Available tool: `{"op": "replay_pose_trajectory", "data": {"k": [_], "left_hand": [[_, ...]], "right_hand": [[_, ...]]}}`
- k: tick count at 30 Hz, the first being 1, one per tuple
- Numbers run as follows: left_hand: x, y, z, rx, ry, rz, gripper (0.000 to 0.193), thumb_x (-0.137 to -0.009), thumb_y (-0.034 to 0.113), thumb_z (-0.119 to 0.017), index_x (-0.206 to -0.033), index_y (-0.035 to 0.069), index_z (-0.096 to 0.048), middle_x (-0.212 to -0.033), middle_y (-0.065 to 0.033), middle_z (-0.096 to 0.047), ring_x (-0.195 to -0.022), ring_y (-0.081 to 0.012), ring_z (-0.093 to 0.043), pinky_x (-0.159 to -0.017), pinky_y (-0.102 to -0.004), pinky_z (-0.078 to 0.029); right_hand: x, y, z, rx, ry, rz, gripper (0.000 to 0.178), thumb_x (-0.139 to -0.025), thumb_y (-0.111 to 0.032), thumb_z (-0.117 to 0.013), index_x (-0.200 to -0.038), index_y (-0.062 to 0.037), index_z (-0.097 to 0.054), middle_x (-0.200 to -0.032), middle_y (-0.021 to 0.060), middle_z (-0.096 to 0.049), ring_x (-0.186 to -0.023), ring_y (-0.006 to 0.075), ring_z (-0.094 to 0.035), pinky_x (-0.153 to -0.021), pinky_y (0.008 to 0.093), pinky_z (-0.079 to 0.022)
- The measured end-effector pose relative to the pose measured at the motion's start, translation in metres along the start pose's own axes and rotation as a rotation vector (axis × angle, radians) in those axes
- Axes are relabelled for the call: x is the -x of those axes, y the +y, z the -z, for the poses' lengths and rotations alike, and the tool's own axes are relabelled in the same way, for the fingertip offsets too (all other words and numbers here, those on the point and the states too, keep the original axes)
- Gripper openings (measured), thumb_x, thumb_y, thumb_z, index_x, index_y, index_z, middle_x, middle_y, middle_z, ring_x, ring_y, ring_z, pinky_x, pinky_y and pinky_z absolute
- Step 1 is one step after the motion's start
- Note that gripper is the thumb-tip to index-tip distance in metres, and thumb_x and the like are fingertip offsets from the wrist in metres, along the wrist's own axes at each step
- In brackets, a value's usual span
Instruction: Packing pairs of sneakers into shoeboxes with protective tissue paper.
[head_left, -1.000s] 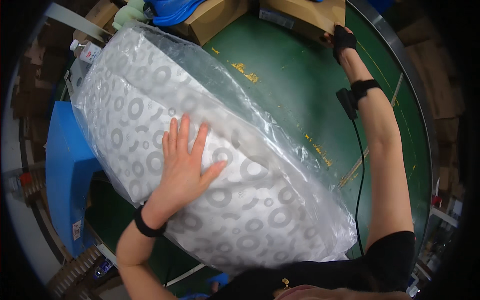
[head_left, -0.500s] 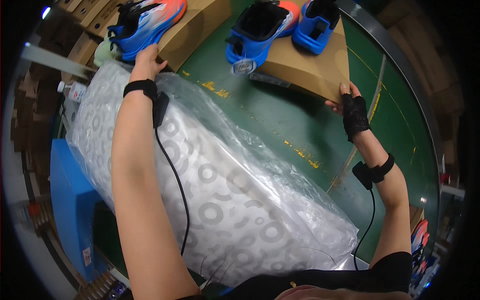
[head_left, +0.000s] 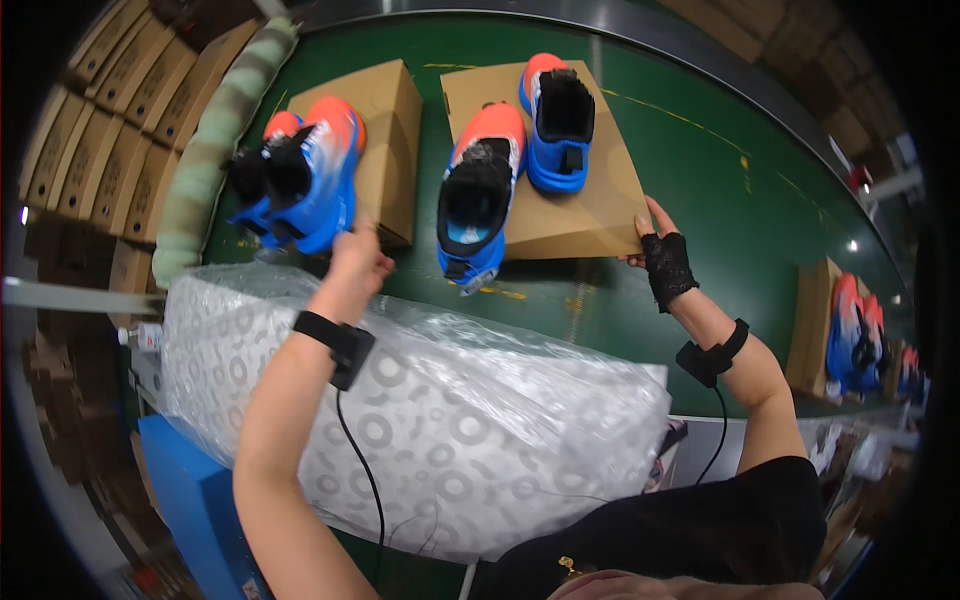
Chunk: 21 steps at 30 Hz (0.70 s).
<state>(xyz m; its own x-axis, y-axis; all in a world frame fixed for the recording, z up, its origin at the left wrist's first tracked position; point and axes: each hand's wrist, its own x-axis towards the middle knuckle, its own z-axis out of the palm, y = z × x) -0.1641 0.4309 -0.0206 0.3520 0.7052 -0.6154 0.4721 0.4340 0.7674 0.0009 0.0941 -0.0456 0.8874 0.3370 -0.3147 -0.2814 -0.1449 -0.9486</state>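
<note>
One tan box [head_left: 565, 215], lying toward the middle of the worktop [head_left: 720, 200], is being pinched at its near right corner between thumb and fingers of our right hand [head_left: 660, 262]. Our left hand [head_left: 358, 262], well apart from the right, is resting by the heels of the left pair of shoes [head_left: 325, 170], near a second box [head_left: 392, 145]; its fingertips are partly hidden, so we cannot tell whether it is clamping on shoe or cardboard. For good handling, we judge, we should be gripping low and bearing evenly on the cardboard, since the right pair of shoes [head_left: 485, 175] is apparently standing loose on the lid, one heel jutting past the box's near left corner

As for containers, both boxes seem to be lying closed beneath their shoes, and what they are holding we cannot tell. Along the worktop's near edge, a clear plastic bag [head_left: 560, 370] is enclosing white sheets [head_left: 430, 440] patterned with grey rings. Beyond the left edge, stacked boxes [head_left: 140, 80] are standing in rows, their contents hidden
</note>
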Motion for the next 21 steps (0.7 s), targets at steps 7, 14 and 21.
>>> {"op": "replay_pose_trajectory", "data": {"k": [7,14,21], "left_hand": [[0.179,-0.078,-0.197,-0.027,-0.279,0.103,0.029,-0.089,0.032,-0.039,-0.095,0.005,-0.044,-0.080,-0.0073,-0.049,-0.062,-0.0176,-0.047,-0.049,-0.0303,-0.041],[0.251,-0.211,-0.350,-0.262,-0.305,-0.111,0.030,-0.089,0.030,-0.041,-0.097,0.001,-0.045,-0.078,-0.0095,-0.056,-0.060,-0.0203,-0.056,-0.047,-0.0334,-0.044],[0.327,-0.267,-0.441,-0.043,-0.427,-0.246,0.041,-0.084,0.030,-0.051,-0.102,-0.007,-0.048,-0.089,-0.0125,-0.056,-0.074,-0.0180,-0.056,-0.066,-0.0302,-0.044]], "right_hand": [[0.106,0.026,0.208,-0.047,0.215,0.003,0.050,-0.087,-0.023,-0.046,-0.130,-0.0075,-0.028,-0.080,0.0083,-0.059,-0.047,0.0116,-0.053,-0.041,0.0189,-0.037],[0.181,0.038,0.398,0.848,0.383,-0.007,0.056,-0.074,-0.022,-0.058,-0.125,-0.0125,-0.038,-0.098,0.0164,-0.056,-0.077,0.0311,-0.057,-0.067,0.0378,-0.047],[0.211,-0.011,0.385,0.812,0.206,0.651,0.062,-0.065,-0.027,-0.063,-0.118,-0.0029,-0.040,-0.074,0.0160,-0.059,-0.062,0.0240,-0.060,-0.054,0.0345,-0.047]]}}
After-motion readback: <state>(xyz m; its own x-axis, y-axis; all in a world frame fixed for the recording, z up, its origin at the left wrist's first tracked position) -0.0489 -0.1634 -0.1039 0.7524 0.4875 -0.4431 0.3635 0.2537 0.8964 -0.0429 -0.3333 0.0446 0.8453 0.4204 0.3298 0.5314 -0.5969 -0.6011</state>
